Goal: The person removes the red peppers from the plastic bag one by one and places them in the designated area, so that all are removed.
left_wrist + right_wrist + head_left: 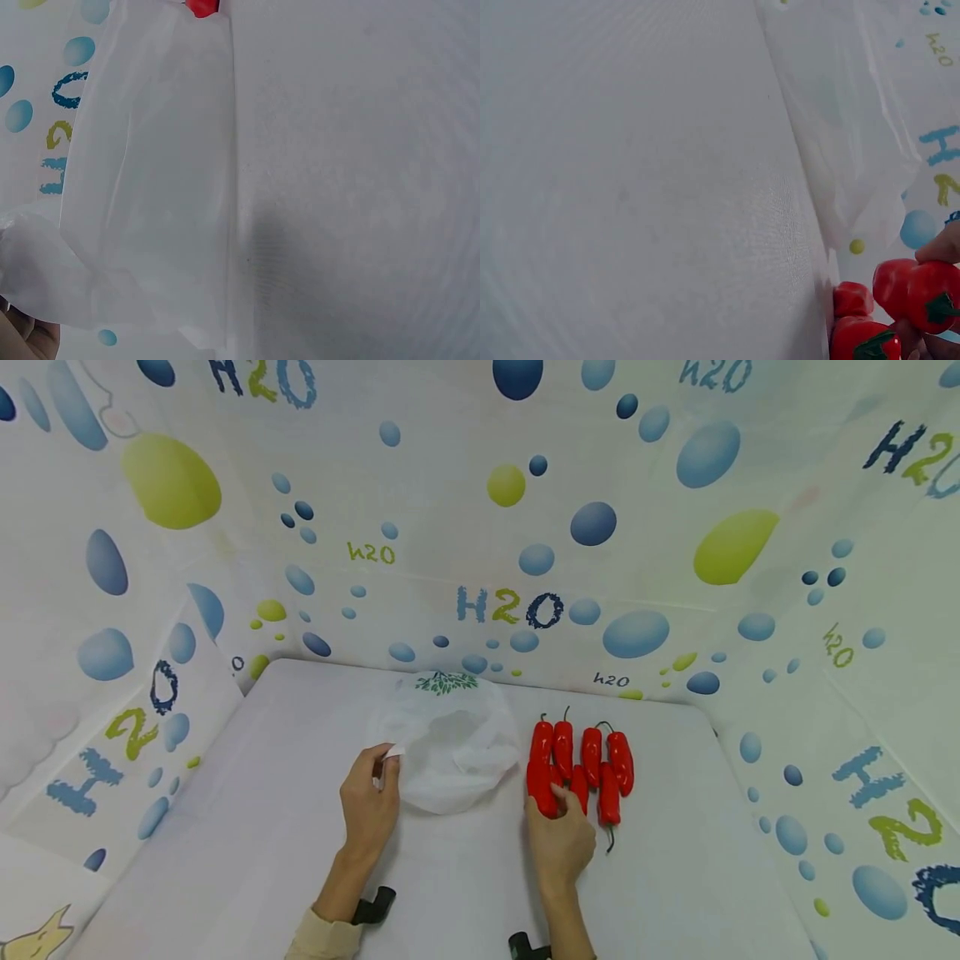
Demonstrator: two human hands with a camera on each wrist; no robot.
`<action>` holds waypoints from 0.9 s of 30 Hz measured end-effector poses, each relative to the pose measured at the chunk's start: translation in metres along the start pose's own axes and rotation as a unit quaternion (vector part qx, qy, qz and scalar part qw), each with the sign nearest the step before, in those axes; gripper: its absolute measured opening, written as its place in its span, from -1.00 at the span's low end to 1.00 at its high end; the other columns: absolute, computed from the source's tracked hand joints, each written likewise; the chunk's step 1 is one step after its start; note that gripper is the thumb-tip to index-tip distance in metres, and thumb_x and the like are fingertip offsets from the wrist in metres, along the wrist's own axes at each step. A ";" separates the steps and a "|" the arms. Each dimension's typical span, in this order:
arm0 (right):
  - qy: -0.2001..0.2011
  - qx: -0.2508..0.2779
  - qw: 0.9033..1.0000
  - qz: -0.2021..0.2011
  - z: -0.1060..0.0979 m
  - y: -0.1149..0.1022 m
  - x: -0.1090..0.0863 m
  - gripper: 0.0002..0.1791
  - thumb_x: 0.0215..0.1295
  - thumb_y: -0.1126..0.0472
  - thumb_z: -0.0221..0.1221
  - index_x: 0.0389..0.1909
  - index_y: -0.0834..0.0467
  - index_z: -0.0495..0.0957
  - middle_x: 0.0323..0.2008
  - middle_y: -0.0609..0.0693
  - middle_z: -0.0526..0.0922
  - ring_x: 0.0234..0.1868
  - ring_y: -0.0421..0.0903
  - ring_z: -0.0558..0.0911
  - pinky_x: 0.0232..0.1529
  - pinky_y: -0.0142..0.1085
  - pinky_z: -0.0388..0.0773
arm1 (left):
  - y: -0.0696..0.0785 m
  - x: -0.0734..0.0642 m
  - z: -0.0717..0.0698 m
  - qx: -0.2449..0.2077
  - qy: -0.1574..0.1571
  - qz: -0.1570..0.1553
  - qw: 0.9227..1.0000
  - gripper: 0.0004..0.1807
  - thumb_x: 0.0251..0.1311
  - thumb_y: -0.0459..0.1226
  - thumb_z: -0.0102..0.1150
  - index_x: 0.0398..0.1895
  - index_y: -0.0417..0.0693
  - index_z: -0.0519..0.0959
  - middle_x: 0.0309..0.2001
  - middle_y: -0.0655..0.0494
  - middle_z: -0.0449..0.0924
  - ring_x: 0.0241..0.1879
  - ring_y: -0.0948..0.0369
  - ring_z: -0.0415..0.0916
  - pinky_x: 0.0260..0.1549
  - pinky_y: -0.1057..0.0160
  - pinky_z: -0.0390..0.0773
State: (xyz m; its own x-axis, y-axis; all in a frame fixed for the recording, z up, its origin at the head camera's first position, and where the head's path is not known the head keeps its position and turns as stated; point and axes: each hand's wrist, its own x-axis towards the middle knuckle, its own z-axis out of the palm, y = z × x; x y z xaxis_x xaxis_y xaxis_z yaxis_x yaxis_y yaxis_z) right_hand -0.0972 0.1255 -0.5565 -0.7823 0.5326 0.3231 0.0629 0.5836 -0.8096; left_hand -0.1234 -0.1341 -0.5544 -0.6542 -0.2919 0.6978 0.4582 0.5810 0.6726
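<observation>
My left hand [371, 806] pinches the near left edge of a white plastic bag [431, 777] with a green leaf print, its mouth partly spread. In the left wrist view the bag [157, 150] stands up as a thin sheet, with my fingers [34, 337] at its lower corner. My right hand [564, 852] grips a glossy red pepper [540, 785] at the left end of a group of red peppers [592, 756]. The right wrist view shows the held pepper [907, 289] with its green stem end, raised beside another pepper [862, 341].
The peppers lie in two rough rows on a white table [465, 893], right of the bag. A patterned white curtain [420, 577] with blue and green drops hangs behind and along both sides. Dark camera mounts sit on both wrists.
</observation>
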 end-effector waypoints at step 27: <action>-0.063 -0.105 0.992 -0.030 0.014 0.017 -0.006 -0.20 -0.21 0.25 0.63 0.18 0.24 0.56 0.09 0.23 0.49 0.14 0.17 0.48 -0.06 0.17 0.67 | 0.001 -0.001 0.000 -0.009 -0.004 -0.010 1.000 -0.84 0.40 -0.45 0.23 -0.01 -0.26 0.64 -0.25 -0.01 0.67 -0.34 0.21 0.51 -0.34 0.49 0.40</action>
State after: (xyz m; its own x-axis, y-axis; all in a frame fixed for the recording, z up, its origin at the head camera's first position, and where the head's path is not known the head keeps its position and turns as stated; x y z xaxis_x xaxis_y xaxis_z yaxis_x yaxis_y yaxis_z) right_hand -0.1001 0.1236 -0.5791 -0.8589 0.4202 0.2928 0.1312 0.7332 -0.6673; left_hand -0.1226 -0.1339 -0.5543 -0.6672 -0.2975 0.6829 0.4563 0.5613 0.6904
